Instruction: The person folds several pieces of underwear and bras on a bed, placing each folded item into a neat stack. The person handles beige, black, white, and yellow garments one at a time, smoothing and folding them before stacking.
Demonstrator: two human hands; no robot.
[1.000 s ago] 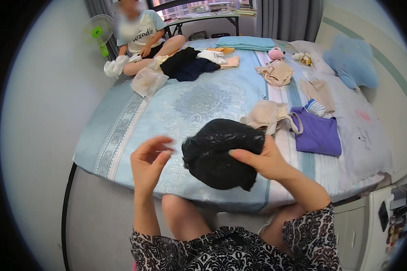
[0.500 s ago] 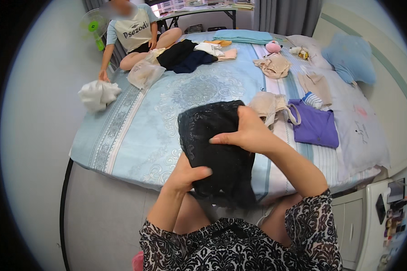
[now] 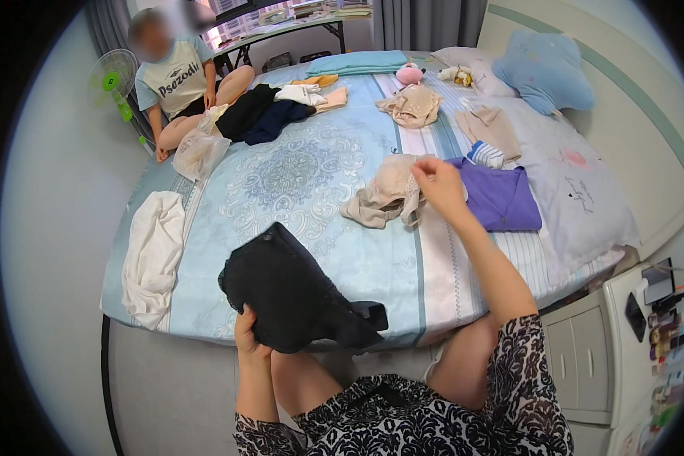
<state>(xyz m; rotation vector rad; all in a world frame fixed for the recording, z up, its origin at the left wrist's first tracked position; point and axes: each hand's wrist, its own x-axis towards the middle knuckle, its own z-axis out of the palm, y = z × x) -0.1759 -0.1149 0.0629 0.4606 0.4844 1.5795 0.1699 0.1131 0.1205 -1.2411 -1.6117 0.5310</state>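
My left hand (image 3: 252,334) grips a black lace-trimmed bra (image 3: 289,281) by its lower left side, thumb on top, holding it over the bed's near edge. One end of the bra hangs toward the right. Farther off, my right hand (image 3: 439,186) has thumb and fingers pinched together at the right edge of a beige bra (image 3: 391,186) lying on the bed. Just right of that hand, partly behind my forearm, lies a folded purple garment (image 3: 501,197) with a blue-and-white striped bundle (image 3: 485,154) at its top edge.
A white cloth (image 3: 153,254) lies long at the bed's left edge. Dark clothes (image 3: 262,114) and a plastic bag (image 3: 200,152) are beside a seated person (image 3: 176,80). Another beige bra (image 3: 410,105) and a blue star cushion (image 3: 543,72) lie farther back. A cabinet (image 3: 577,361) stands right.
My right hand has left the black bra and reached to the beige one, which now spreads farther left. The black bra has moved left. The other person's hand has released the white cloth, now stretched out.
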